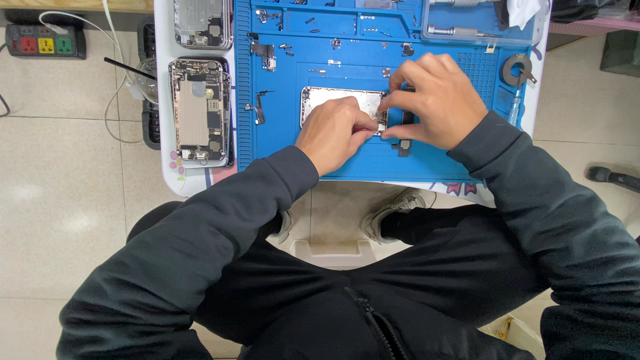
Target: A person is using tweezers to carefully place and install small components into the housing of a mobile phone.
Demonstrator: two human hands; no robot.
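Note:
A silver phone housing (333, 98) lies flat in the middle of a blue repair mat (347, 163). My left hand (333, 132) rests on its near edge, fingertips pinched at the housing's right end. My right hand (433, 100) covers that same right end from the other side, fingers pinching a small part there. What sits between the fingertips is too small to make out. A small dark part (403, 148) lies on the mat just below my right thumb.
Two opened phones (199, 110) (202, 23) lie on the white table left of the mat. Small screws and brackets (269, 55) dot the mat's upper trays. A clear box (477, 27), a tape roll (517, 69) and a power strip (45, 41) are around.

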